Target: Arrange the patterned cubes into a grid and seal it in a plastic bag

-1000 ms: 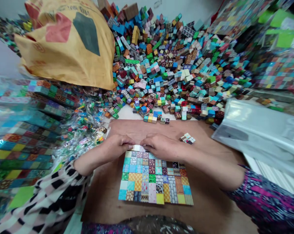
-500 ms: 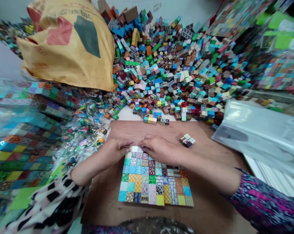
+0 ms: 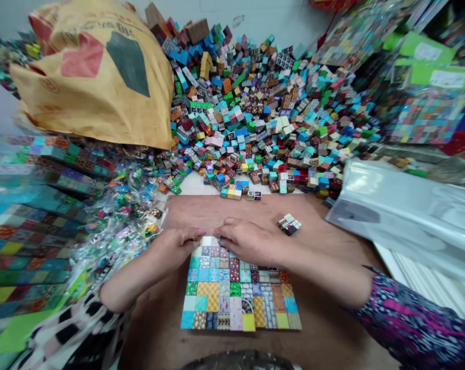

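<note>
A flat panel of small patterned cubes [image 3: 236, 300] lies on the brown board [image 3: 155, 334]. At the panel's far left corner is my left hand [image 3: 178, 246], its thumb and fingers pinched on the edge cubes. My right hand [image 3: 248, 241] bends over the far edge, fingertips closed on cubes just right of a white one; its palm hides part of the top rows. Beyond my right wrist sits a small loose cluster of cubes [image 3: 289, 224], untouched.
A large heap of cubes [image 3: 255, 108] rises behind the board. Left are a yellow sack [image 3: 101, 82], bagged small parts [image 3: 120, 205] and stacked cube panels [image 3: 20, 246]. Clear plastic sheets [image 3: 402, 216] lie right, below wrapped packs [image 3: 429, 108].
The whole view has shifted slightly, so things appear a little further left. Both hands stay at the panel's far edge, with my left hand's fingers slightly further from my right hand's.
</note>
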Demonstrator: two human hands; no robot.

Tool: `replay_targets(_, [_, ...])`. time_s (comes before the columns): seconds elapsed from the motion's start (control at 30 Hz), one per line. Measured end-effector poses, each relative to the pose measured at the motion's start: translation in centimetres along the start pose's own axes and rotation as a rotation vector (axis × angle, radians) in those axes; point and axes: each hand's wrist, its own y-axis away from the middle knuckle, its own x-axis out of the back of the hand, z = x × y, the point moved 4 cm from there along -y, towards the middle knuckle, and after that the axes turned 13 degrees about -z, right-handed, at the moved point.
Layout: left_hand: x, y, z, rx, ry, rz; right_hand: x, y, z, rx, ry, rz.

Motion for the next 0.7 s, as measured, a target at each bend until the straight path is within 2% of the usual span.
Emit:
replay_targets(0.1, [0.9, -0.4, 0.3, 0.010, -0.094, 0.018, 2.0, 0.4, 2.2, -0.038, 0.020, 0.086])
replay_targets(0.23, [2.6, -3.0, 1.7, -0.045, -0.230, 0.059, 5.2, 1.5, 7.5, -0.365, 0.127, 0.264])
replay_targets(0.3, [3.4, -4.9, 2.3, -0.023, -0.319, 0.108, 5.7, 1.8, 9.6, -0.473, 0.185, 0.303])
replay_targets(0.37, [3.7, -6.8, 2.7, -0.017, -0.367, 0.147, 5.5, 1.7, 10.8, -0.503, 0.204, 0.292])
replay_targets(0.5, [3.3, -9.8, 2.9, -0.113, -0.402, 0.156, 4.5, 0.9, 10.8, -0.483, 0.199, 0.250])
replay_targets(0.7, [3.2, -11.2, 3.3, -0.024, -0.520, 0.167, 4.5, 0.0, 9.4, -0.456, 0.169, 0.226])
